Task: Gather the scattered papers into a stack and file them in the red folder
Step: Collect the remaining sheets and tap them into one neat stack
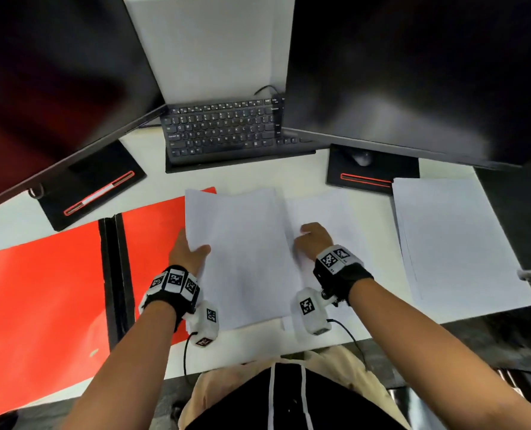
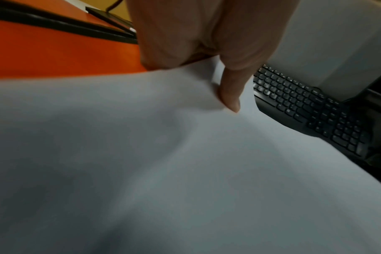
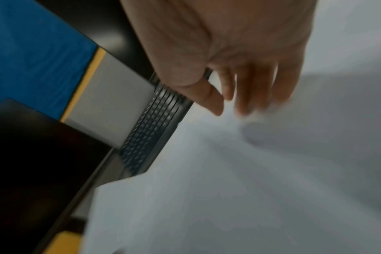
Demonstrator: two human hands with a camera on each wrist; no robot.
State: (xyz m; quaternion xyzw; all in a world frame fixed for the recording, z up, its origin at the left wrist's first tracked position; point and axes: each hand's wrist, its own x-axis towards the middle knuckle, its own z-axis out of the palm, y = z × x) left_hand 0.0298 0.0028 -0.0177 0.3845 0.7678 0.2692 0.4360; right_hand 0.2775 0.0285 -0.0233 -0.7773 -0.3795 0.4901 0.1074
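Observation:
The red folder lies open on the left of the white desk, its black spine running front to back. My left hand pinches the left edge of a white sheaf of papers, thumb on top, with the edge lifted over the folder's right leaf. The thumb presses the paper in the left wrist view. My right hand rests with relaxed fingers on a sheet beside the sheaf's right edge. More paper lies at the far right.
A black keyboard stands behind the papers between two dark monitors. Their black stands sit on the desk. Bare desk shows along the front edge near my body.

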